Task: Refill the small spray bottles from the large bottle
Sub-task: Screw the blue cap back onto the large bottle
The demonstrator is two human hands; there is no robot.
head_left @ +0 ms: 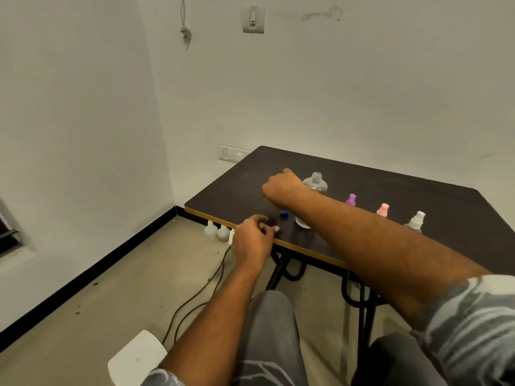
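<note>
1. Three small bottles stand in a row on the dark table: the purple-topped spray bottle, the pink-topped spray bottle and the white-topped spray bottle. All three are to the right of the right forearm and well apart from both hands.
2. The large bottle, clear and uncapped, stands upright left of that row. The right forearm crosses in front of its lower body.
3. The right hand is just left of the large bottle's shoulder, its back to the camera and its fingers curled under. Whether it touches the bottle or holds anything cannot be told.
4. A blue cap lies on the table between the two hands, under the right wrist and just left of the large bottle's base.
5. The left hand is at the table's near edge, near the blue cap but apart from it. Its fingers curl toward the thumb, and whether they pinch something cannot be told.
6. Two pale bottles stand on the floor by the table's left edge, and a dark cable runs across the floor.
</note>
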